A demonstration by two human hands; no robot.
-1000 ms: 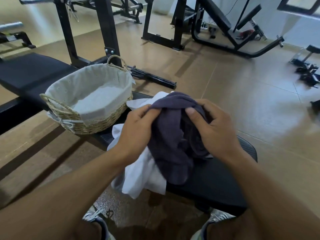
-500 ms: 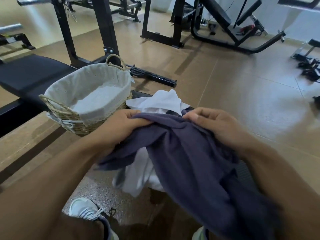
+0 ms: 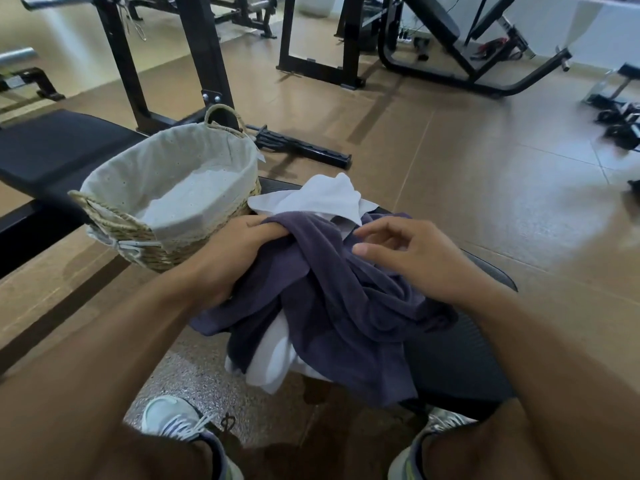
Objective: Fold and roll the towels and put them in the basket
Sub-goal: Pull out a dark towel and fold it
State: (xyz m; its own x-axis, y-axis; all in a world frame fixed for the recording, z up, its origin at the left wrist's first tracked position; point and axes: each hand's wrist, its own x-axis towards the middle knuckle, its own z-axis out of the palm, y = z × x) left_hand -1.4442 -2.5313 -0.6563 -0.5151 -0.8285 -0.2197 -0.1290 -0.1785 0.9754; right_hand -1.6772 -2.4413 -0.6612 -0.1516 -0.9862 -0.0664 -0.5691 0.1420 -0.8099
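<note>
Left hand: our left hand [image 3: 239,252] grips a bunched edge of the dark purple terry towel [image 3: 332,306].
Right hand: our right hand [image 3: 412,258] hovers just above that towel, fingers loose and spread, holding nothing.
Towels: the purple one lies crumpled over the white cotton towel [image 3: 325,197] on the black padded bench [image 3: 464,358].
Basket: the woven straw basket with pale cloth lining [image 3: 166,199] sits beside the pile; we see no towel in it.
Progress: we judge nothing folded or rolled yet.
Left to do: flatten, fold, roll and load both towels.

White towel [image 3: 273,358] mostly under purple towel [image 3: 346,306]
</note>
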